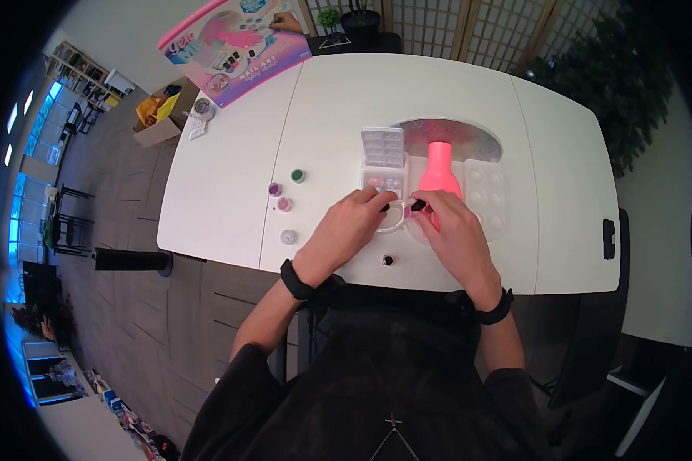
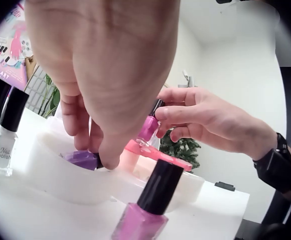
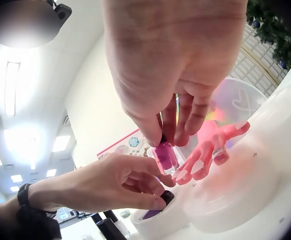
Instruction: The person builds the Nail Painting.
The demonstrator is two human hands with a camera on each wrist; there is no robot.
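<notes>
The left hand (image 1: 347, 225) pinches the black cap of a purple polish bottle (image 2: 81, 160), which lies tilted inside a round white holder (image 2: 60, 175). Beside it, the right hand (image 1: 455, 234) holds a magenta polish bottle (image 3: 165, 156) by its black cap, up off the table. The pink model hand (image 1: 439, 173) rises from the white tray just beyond the right hand, its fingers close to the magenta bottle in the right wrist view. In the left wrist view a pink bottle (image 2: 144, 220) with a black cap stands in front of the holder.
Small round pots, green (image 1: 297, 176), purple (image 1: 274, 189) and pink (image 1: 284, 204), sit left of the hands, with a pale one (image 1: 288, 237) nearer. A lidded compartment box (image 1: 383, 147) and a tray of round wells (image 1: 484, 192) flank the model hand. A nail art box (image 1: 234, 46) stands at the back left.
</notes>
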